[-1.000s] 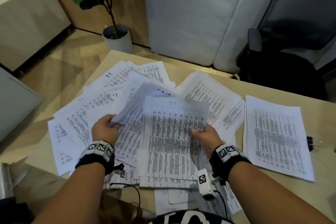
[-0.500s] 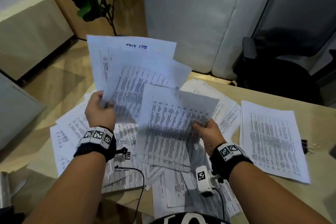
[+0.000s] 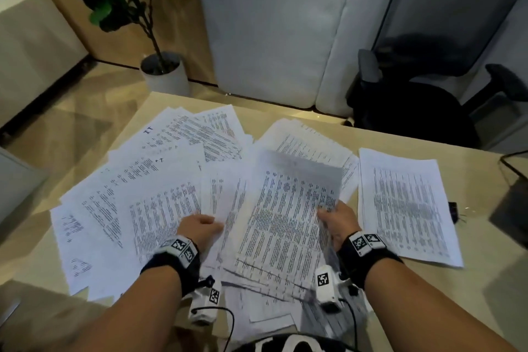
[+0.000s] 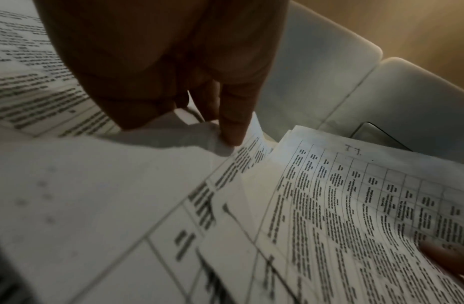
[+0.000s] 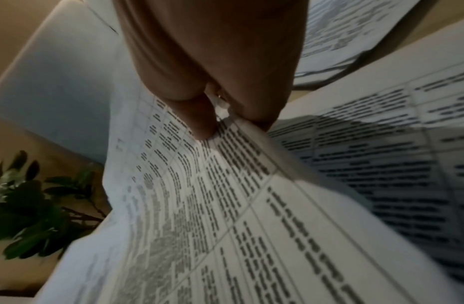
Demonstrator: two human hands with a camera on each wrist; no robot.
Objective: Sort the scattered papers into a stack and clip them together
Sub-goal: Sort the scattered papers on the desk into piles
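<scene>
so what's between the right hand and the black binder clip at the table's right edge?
Head view: a squared stack of printed sheets lies flat between the right hand and the binder clip.

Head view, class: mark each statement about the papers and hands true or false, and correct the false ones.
1. The right hand grips a bundle of sheets. True.
2. The neat stack lies left of both hands. False: it lies to the right of them.
3. The left hand is lifted high above the desk. False: it is down among the scattered papers.
4. A potted plant stands beyond the desk. True.
</scene>
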